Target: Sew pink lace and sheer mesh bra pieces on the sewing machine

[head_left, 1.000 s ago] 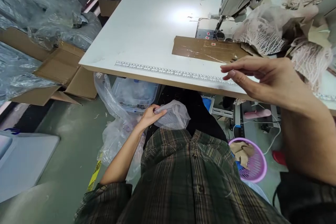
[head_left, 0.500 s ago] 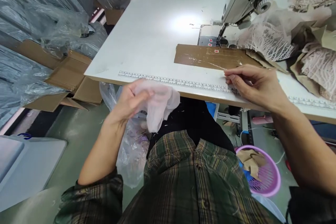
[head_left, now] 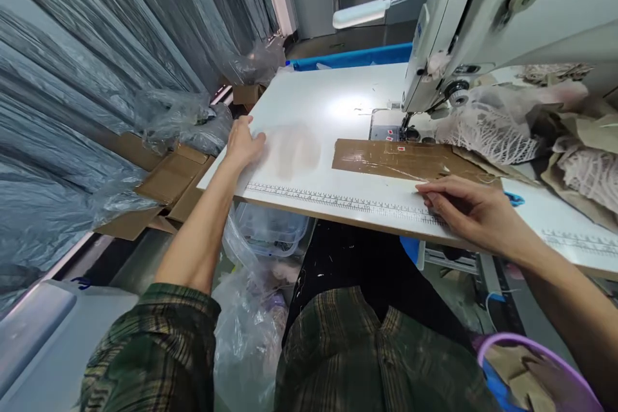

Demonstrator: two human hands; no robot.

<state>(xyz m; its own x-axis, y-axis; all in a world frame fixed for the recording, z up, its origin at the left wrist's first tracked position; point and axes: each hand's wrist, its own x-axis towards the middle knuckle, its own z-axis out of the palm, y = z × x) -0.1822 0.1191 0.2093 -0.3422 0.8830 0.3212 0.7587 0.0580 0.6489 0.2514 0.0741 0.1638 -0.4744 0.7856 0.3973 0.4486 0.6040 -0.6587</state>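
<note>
My left hand [head_left: 243, 142] lies at the left end of the white sewing table [head_left: 318, 103], its fingers on the edge of a sheer pale piece of fabric [head_left: 294, 151] that is spread flat on the tabletop and looks blurred. My right hand [head_left: 466, 209] rests with bent fingers on the table's front edge, over the printed ruler strip [head_left: 338, 201], just below a brown cardboard guide [head_left: 400, 159]. It holds nothing that I can see. The sewing machine [head_left: 483, 19] stands at the back right, its needle area just behind the cardboard.
Piles of pinkish lace and brown paper [head_left: 545, 135] crowd the table's right side. Under the table are a clear plastic bin [head_left: 270, 232] and plastic bags [head_left: 246, 328]. Flattened cardboard boxes [head_left: 164, 187] and plastic sheeting lie at the left. A purple basket [head_left: 531, 367] is at the lower right.
My left hand lifted the sheer fabric from the bag below the table and laid it on the tabletop at the left. My right hand came down onto the table's front edge. The view tilted up.
</note>
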